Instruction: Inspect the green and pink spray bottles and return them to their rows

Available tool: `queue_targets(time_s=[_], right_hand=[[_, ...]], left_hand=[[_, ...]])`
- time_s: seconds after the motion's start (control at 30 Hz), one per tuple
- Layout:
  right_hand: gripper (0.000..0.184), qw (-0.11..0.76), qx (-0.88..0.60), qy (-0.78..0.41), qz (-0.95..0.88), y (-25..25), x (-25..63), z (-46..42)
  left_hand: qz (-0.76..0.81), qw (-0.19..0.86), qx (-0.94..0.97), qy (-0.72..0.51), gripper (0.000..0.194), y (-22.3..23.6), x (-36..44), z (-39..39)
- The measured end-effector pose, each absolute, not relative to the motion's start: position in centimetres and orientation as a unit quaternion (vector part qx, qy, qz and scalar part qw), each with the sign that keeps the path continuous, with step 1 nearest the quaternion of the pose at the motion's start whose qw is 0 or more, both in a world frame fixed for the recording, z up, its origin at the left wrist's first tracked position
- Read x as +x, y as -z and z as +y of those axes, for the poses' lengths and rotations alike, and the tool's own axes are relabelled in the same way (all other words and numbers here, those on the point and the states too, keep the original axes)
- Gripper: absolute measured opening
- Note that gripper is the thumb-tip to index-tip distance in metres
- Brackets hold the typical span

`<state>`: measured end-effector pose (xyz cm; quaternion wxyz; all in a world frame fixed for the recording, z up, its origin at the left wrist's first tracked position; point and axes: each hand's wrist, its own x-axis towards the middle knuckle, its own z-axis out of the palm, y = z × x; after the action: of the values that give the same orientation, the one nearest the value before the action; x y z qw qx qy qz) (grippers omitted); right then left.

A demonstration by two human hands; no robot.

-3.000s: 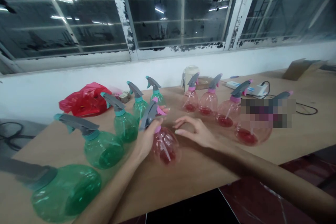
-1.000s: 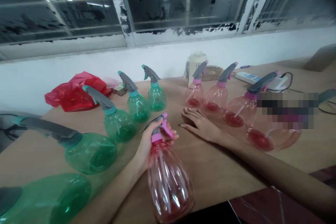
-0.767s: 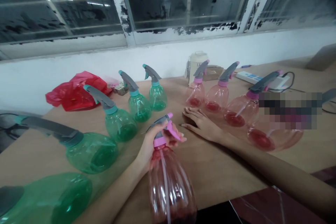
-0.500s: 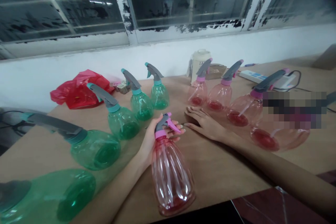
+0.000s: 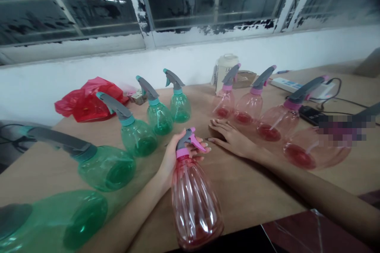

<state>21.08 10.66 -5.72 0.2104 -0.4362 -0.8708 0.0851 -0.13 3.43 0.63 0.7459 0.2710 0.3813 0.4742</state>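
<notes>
My left hand [image 5: 175, 156] is closed round the neck and grey-pink trigger head of a pink spray bottle [image 5: 196, 205], which is lifted and tilted with its base toward me. My right hand [image 5: 230, 138] lies flat on the wooden table [image 5: 243, 189] with its fingers stretched out, just right of the bottle's nozzle and in front of the pink bottles; it holds nothing.
Several green spray bottles [image 5: 138, 134] stand in a row on the left and several pink ones [image 5: 247, 104] on the right. At the back lie a red plastic bag [image 5: 89, 101], a white container [image 5: 224, 69], a power strip [image 5: 292, 85] and black cables [image 5: 344, 104].
My left hand has lifted the pink bottle off the table and tipped its base toward me. My right hand has drawn away from the bottle and settled flat on the table.
</notes>
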Motion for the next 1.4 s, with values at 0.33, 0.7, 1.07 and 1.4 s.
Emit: queue_targets(time_s=[0.33,0.7,1.07,1.4], right_hand=[[0.065,0.219,-0.432,-0.093,-0.87,5.6,21.1,10.6],[0.066,0.218,-0.433,-0.088,-0.87,5.7,21.1,10.7],[0.067,0.234,-0.438,-0.094,-0.863,5.5,21.1,10.5],[0.069,0.223,-0.438,-0.094,-0.866,5.6,21.1,10.6]], left_hand=[[0.339,0.734,0.363,-0.463,0.037,-2.2,0.5,2.2],[0.355,0.762,0.292,-0.457,0.057,-1.2,-0.2,3.5],[0.351,0.728,0.275,-0.522,0.033,-1.2,-0.1,3.4],[0.366,0.738,0.26,-0.504,0.044,-1.7,-0.2,3.5]])
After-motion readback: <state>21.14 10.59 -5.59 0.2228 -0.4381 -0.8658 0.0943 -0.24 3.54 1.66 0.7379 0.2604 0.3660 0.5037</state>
